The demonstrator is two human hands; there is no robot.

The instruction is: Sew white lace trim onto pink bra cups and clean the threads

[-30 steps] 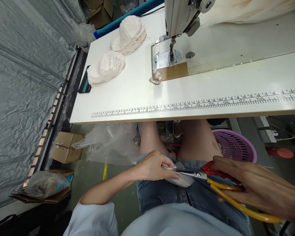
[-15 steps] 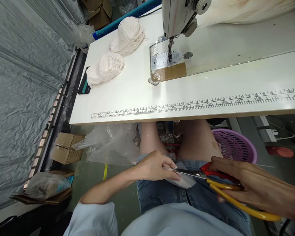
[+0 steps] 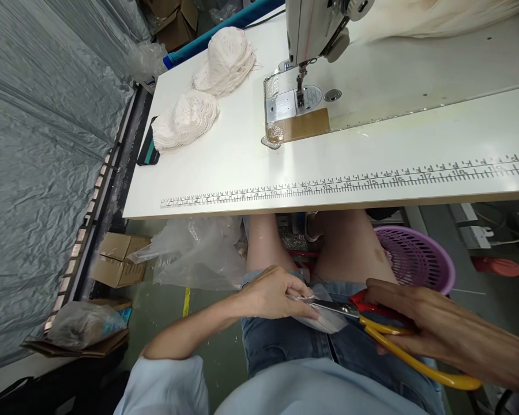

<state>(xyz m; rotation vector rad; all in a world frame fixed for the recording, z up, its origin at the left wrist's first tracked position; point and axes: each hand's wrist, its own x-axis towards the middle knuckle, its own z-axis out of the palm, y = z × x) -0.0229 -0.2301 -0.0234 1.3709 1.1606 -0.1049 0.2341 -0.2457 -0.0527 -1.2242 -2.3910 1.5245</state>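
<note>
Over my lap, my left hand (image 3: 279, 294) pinches a small piece of thin white fabric (image 3: 328, 320), which hangs out below and beyond the fingers. My right hand (image 3: 419, 320) grips a pair of scissors (image 3: 372, 324) with one red and one yellow handle. The metal blades point left and reach the fabric right at my left fingertips. Part of the blade tips is hidden by the fabric and fingers, so I cannot tell exactly where they meet the cloth.
A white sewing table (image 3: 225, 173) with a printed ruler lies ahead, its front edge above my knees. On it are a sewing machine (image 3: 311, 34) and two stacks of off-white lace pieces (image 3: 185, 121). A purple basket (image 3: 432, 259) stands below right; plastic sheeting (image 3: 199, 253) lies left.
The scissors and my right hand have shifted slightly left, bringing the blades further towards my left fingers. My left hand keeps its pinch on the fabric almost in place.
</note>
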